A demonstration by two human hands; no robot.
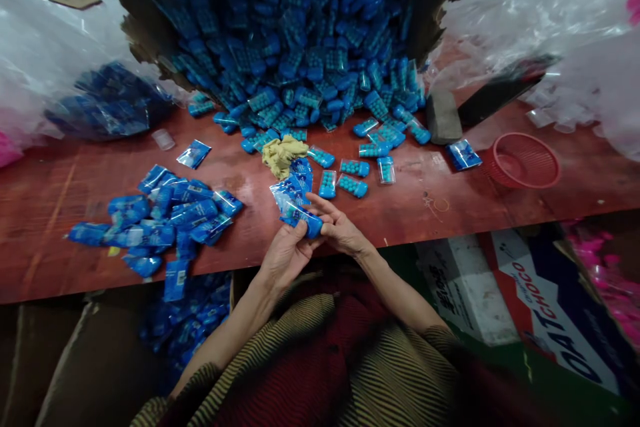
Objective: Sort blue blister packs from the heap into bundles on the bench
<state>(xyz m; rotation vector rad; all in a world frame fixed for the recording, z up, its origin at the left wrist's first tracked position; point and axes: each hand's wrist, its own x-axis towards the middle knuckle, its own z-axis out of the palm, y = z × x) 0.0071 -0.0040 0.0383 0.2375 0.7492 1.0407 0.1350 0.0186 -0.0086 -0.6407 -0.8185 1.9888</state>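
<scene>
Between my two hands, at the table's front edge, is a small blue candy container [306,219] with a printed blue sleeve on it. My left hand [287,255] pinches it from the left, thumb on top. The fingers of my right hand [343,230] close on its right end. Just beyond lie flat printed blue sleeves [295,185], partly under a crumpled yellow cloth [283,155]. Loose clear containers with blue caps and turquoise beads [353,167] lie to the right. A pile of sleeved containers [173,217] lies to the left.
A torn-open carton [145,47] spills many blue-capped containers onto the red table [400,213]. Right of it are a grey block [444,117], a blue packet [463,155] and a red plastic basket [523,160]. At left are a bag of blue pieces [111,103] and a small clear cup [163,139].
</scene>
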